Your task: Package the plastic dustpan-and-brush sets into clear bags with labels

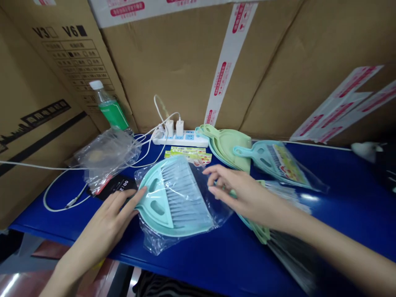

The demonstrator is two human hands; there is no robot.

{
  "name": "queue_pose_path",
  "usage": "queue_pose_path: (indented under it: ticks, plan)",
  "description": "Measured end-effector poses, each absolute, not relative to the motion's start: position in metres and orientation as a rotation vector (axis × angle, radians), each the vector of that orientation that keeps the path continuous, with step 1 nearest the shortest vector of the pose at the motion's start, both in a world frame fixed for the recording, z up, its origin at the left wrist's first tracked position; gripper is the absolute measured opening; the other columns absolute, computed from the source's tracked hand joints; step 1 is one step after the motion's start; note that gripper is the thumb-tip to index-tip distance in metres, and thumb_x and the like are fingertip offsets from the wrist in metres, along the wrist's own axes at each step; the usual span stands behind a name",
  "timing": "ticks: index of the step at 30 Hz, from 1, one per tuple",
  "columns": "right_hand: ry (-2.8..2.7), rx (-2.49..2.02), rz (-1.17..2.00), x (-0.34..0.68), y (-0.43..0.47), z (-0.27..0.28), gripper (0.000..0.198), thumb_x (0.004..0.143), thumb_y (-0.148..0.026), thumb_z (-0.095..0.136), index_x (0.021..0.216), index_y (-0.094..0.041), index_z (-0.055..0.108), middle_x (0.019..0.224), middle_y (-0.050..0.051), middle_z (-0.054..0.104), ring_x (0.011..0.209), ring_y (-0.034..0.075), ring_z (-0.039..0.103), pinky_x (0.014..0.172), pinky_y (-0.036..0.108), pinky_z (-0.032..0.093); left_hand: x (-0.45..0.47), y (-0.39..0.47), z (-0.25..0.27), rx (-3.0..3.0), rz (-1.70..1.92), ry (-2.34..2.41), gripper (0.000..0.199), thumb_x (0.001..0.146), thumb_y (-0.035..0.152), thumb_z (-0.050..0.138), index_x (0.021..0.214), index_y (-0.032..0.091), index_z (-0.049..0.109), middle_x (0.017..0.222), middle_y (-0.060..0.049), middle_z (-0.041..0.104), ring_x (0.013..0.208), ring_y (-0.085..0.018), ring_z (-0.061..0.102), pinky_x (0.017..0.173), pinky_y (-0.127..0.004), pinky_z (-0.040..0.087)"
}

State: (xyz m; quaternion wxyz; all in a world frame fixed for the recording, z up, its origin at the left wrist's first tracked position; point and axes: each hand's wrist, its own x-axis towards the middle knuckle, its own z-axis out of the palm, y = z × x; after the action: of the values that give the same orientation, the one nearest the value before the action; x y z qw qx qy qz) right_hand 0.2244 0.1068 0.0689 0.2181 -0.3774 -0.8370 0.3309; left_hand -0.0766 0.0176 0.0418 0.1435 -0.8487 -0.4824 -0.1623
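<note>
A light blue hand brush (185, 192) lies bristles to the right on a matching dustpan (185, 232), both inside a clear plastic bag (156, 242). My left hand (107, 220) grips the handle end of the set at its left side, thumb and fingers closed around it. Beyond the bag's right edge hovers my right hand (232, 189), fingers loosely curled and apart, with nothing seen between them. Behind the right hand and forearm are more brushes (284, 192), partly hidden.
Green dustpans (233, 144) are stacked at the back, beside a bagged blue brush set (278, 163). A power strip (182, 138) with white cables, printed cards (188, 154), a phone (116, 185), crumpled plastic bags (108, 152) and a bottle (113, 111) share the blue table (349, 222). Cardboard (173, 62) stands behind.
</note>
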Motion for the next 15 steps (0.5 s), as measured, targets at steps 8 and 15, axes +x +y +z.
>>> queue_pose_path:
  ticks: [8, 15]
  plan:
    - [-1.751, -1.097, 1.604, 0.258, 0.087, 0.044, 0.056, 0.082, -0.052, 0.055, 0.125, -0.021, 0.036, 0.078, -0.002, 0.054, 0.063, 0.013, 0.058, 0.059, 0.028, 0.052, -0.036, 0.041, 0.054, -2.543, -0.451, -1.114, 0.034, 0.097, 0.018, 0.035, 0.128, 0.015, 0.05, 0.101, -0.01, 0.063, 0.093, -0.019, 0.059, 0.083, -0.031, 0.05]
    - [-1.53, -1.105, 1.703, 0.272, 0.089, 0.035, 0.062, 0.075, -0.06, 0.063, 0.123, -0.024, 0.047, 0.086, 0.002, 0.061, 0.066, 0.014, 0.059, 0.054, 0.026, 0.051, -0.014, 0.051, 0.057, -2.554, -0.339, -1.032, 0.035, 0.098, 0.017, 0.03, 0.127, 0.014, 0.05, 0.104, -0.012, 0.062, 0.096, -0.021, 0.059, 0.08, -0.034, 0.053]
